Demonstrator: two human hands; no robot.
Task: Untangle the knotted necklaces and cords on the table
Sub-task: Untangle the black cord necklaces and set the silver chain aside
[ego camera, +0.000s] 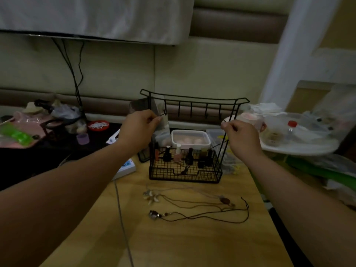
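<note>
Brown cord necklaces (154,213) wait on wooden worktop (192,245); left hand (139,125), right hand (239,132) curled at black wire rack (169,170), grasp unclear; next, separate cords.

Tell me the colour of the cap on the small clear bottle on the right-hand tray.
The cap is red, seen in the head view.

Wooden table (173,245): black wire rack (185,171) stands at the far edge, white box (126,168) on the left edge. Shell necklace (150,196), brown cord necklace (224,200) and beaded necklace (154,213) lie mid-surface. Grey cable (123,218) runs along the left side.
</note>
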